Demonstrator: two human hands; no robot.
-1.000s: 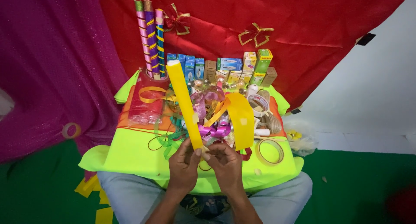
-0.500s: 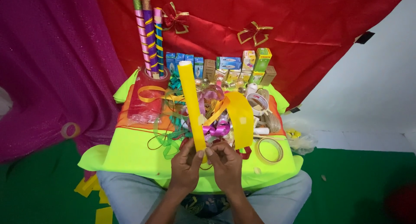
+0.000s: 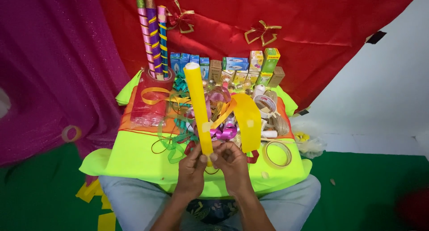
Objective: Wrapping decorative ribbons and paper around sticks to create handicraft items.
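Head view: your left hand [image 3: 191, 172] and right hand [image 3: 231, 165] both pinch shut on the bottom of the yellow roll [image 3: 198, 108], which stands over the table [image 3: 134, 157], tip toward twelve o'clock, tape ring [image 3: 277, 154] at three.

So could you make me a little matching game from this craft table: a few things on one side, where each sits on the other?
Things:
1. yellow tube
2. tape ring
3. striped rolls
4. small boxes

Places:
A. flat on the green cloth, right of the hands
B. upright at the back left
C. held in both hands
D. in a row along the back

Pairs: 1-C, 2-A, 3-B, 4-D
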